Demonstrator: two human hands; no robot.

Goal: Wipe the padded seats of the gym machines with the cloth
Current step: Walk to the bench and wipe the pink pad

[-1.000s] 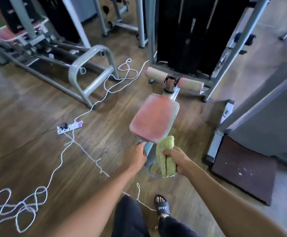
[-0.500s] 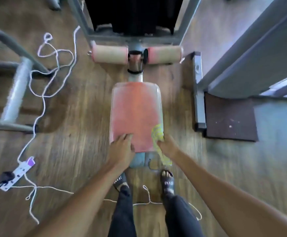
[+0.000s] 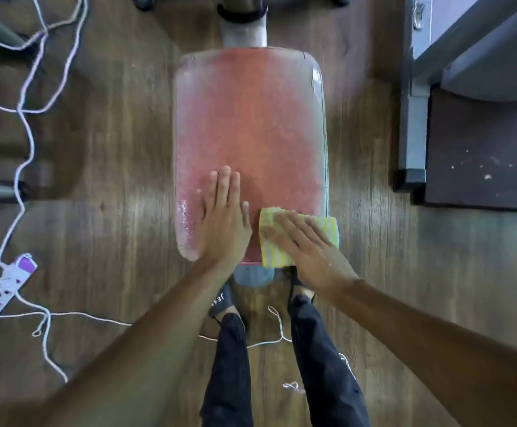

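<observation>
A worn red padded seat [image 3: 251, 124] fills the middle of the head view, seen from straight above. A yellow and white striped cloth [image 3: 271, 251] lies flat on the seat's near right corner and overhangs its right edge. My right hand [image 3: 309, 248] presses on the cloth with straight fingers spread over it. My left hand [image 3: 225, 220] rests flat on the seat's near left part, fingers straight, just left of the cloth. The seat's grey post [image 3: 245, 32] runs off the top of the frame.
A white cable [image 3: 24, 124] snakes over the wooden floor at the left to a white and purple power strip [image 3: 10, 282]. A grey machine frame [image 3: 411, 118] and a dark mat [image 3: 482, 149] stand at the right. My feet in sandals stand under the seat's near end.
I have leaned in over the seat. My right hand went from gripping the hanging cloth to pressing it flat on the seat. My left hand moved from the seat's edge onto its top.
</observation>
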